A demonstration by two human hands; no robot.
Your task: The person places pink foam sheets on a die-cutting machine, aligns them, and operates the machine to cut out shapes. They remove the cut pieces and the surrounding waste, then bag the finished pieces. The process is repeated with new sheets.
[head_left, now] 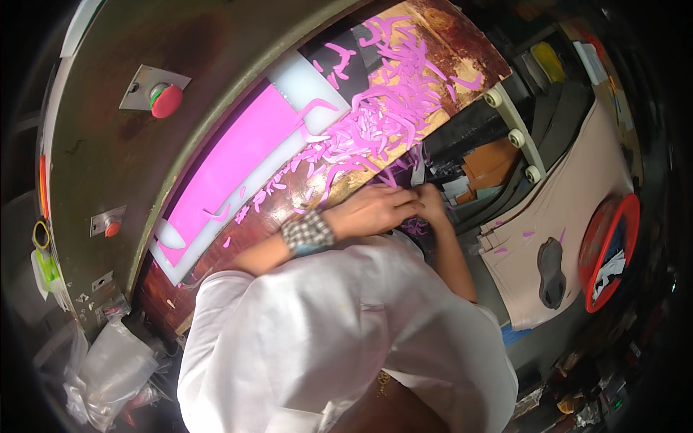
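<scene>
My left hand (381, 208), with a checked cloth band around its wrist, reaches across to the bench's near edge. Its fingers are bent and drawn together. My right hand (431, 203) meets it there, fingers curled closed. What the two hands hold between them is hidden. Curved pink scraps (386, 123) lie heaped just beyond the hands on the worn wooden board (462, 43). To the left of the heap, a bright pink sheet (238, 159) rests on a white slab (278, 155), with a few loose strips on top.
A dark green machine (209, 43) with red push buttons (166, 102) borders the bench on the left. At right lie stacked beige sheets (563, 187), a dark sole-shaped piece (551, 274) and a red-rimmed bin (588, 263). A clear plastic bag (115, 361) sits lower left.
</scene>
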